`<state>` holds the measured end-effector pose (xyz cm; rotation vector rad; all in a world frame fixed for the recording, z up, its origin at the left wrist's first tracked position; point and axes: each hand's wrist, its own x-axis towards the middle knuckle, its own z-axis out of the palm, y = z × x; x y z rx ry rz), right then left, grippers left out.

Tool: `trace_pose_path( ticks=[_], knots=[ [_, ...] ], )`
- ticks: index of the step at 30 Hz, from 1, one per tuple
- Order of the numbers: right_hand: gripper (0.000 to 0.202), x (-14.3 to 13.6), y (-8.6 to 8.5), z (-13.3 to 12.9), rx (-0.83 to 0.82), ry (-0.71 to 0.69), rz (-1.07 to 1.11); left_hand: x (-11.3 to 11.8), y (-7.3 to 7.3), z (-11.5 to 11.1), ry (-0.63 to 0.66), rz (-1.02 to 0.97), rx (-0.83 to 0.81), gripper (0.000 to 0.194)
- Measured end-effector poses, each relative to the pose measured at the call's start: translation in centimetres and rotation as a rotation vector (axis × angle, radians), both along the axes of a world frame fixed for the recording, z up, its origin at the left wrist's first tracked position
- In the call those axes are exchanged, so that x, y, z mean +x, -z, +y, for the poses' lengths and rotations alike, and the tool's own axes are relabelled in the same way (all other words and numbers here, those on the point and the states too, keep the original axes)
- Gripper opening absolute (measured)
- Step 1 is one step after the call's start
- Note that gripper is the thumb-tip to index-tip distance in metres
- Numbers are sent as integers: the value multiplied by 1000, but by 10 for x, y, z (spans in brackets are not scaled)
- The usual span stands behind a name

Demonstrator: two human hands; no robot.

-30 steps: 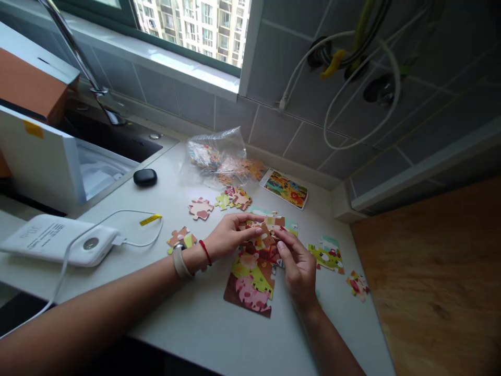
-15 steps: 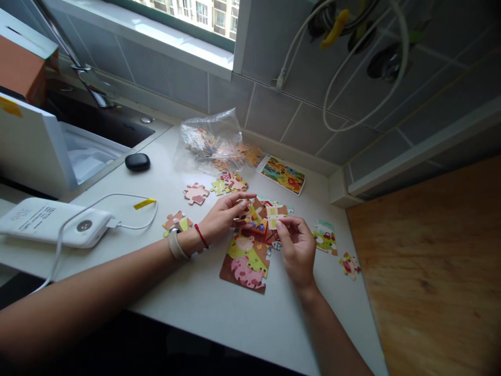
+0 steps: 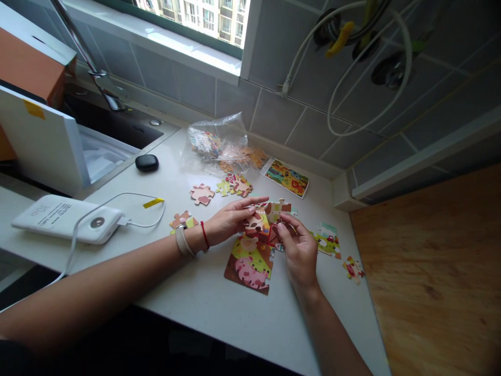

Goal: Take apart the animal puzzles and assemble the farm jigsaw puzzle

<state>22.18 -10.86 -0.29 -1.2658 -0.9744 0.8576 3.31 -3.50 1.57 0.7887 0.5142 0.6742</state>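
My left hand (image 3: 229, 222) holds a puzzle piece with a cow-like pattern (image 3: 257, 222) between thumb and fingers, above the joined pieces. My right hand (image 3: 299, 245) has thumb and index finger pinched at the right side of the picture; whatever they grip is too small to name. Below them on the counter lies the joined puzzle section (image 3: 249, 269), showing a pink pig and a chicken. Behind the fingers is a green and brown piece (image 3: 277, 208). A piece with a red tractor (image 3: 329, 241) rests right of my right hand.
Loose pieces lie left (image 3: 202, 194), behind (image 3: 238, 185) and far right (image 3: 353, 269). A clear bag of pieces (image 3: 215, 143) and picture card (image 3: 285, 177) are near the wall. A power bank (image 3: 70, 219), its cable and a black case (image 3: 146, 163) are left.
The view has shifted slightly, moving the scene right. The piece in my left hand has turned to show its patterned face, and the light piece at my right fingertips no longer shows there.
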Motion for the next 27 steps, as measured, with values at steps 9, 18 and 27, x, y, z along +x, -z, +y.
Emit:
trace_pose_path(
  ticks=[9, 18, 27],
  knots=[
    [32, 7, 0, 5, -14, 219, 135, -4, -4, 6, -149, 61, 52, 36],
    [32, 1, -3, 1, -56, 49, 107, 0, -14, 2, -176, 17, -129, 43],
    [28, 1, 3, 2, -57, 11, 37, 1, -4, -2, -75, 56, -33, 64]
  ],
)
